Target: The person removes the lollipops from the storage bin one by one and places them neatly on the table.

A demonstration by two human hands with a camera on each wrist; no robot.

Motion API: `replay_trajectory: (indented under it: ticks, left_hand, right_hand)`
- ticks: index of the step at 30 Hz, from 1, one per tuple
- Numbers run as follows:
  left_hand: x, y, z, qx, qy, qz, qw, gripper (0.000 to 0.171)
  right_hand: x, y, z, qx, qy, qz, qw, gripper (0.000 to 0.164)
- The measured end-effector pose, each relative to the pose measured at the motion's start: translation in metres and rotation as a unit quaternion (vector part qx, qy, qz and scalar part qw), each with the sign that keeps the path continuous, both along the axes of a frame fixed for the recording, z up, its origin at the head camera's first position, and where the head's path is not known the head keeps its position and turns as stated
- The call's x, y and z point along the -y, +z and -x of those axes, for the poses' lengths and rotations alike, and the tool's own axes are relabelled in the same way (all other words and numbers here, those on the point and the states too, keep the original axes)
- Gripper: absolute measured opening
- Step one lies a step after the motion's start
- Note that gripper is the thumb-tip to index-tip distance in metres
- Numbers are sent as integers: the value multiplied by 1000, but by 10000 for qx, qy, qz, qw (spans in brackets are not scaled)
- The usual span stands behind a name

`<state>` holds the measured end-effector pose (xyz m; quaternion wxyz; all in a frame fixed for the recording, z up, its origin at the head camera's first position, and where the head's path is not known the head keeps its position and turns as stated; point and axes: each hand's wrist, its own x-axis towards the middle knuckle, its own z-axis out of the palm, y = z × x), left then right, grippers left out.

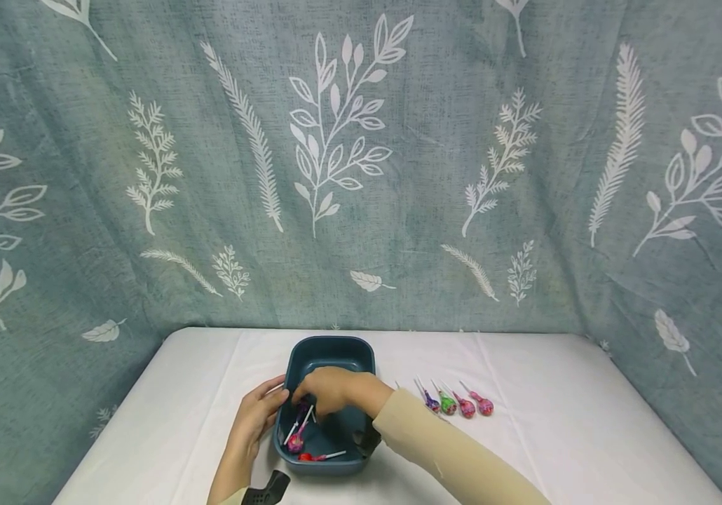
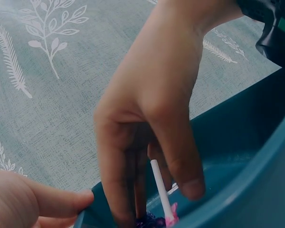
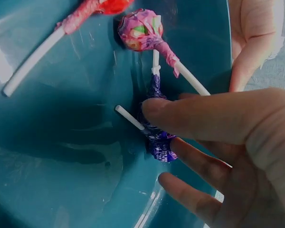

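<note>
A deep teal plastic bin (image 1: 331, 344) stands on the table. My right hand (image 1: 329, 390) reaches down inside it, thumb (image 3: 180, 116) over two purple-wrapped lollipops (image 3: 162, 148) and fingers spread beside them. In the left wrist view the thumb stands apart from the other fingers. Beside the purple ones lies a pink lollipop (image 3: 141, 29) with a white stick. Nearer me in the bin is a red lollipop (image 1: 306, 456). My left hand (image 1: 259, 414) touches the bin's left side from outside, fingertips right at the rim, its fingers fairly straight.
Right of the bin, several wrapped lollipops (image 1: 448, 405) lie in a row on the white-covered table (image 1: 563, 414), sticks pointing away from me. A leaf-patterned green curtain (image 1: 399, 266) hangs behind. Dark wrist devices (image 1: 266, 489) sit on both arms.
</note>
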<state>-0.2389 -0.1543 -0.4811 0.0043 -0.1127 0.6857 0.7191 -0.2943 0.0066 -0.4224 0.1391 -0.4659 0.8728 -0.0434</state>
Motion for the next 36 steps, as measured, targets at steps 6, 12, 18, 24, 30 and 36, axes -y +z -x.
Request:
replay_trajectory:
  ticks: [6,12,18,24,30,36]
  left_hand:
    - [0,1,-1,26,3,44,10000,43]
    - [-1,1,-3,-11,-18,34,10000,43]
    - [-1,0,-4,-89,-13,1,10000,43]
    - [-3,0,-6,-84,25,-4,10000,42]
    - [-5,0,-11,-39,72,-2,10000,42]
    - [-6,1,-15,2,110,5,9999,43]
  right_hand:
    - [3,-3,3,-34,96,-35,9999,43]
    - [3,-6,-1,-62,134,-97,9998,39]
    - [4,-10,-6,62,86,-134,9999,36]
    - [1,-12,-9,125,-201,-28,9997,29]
    - [-4,-7,-16,-29,-428,-17,9991,24]
    - [-14,3,-22,229,-445,336,9982,21]
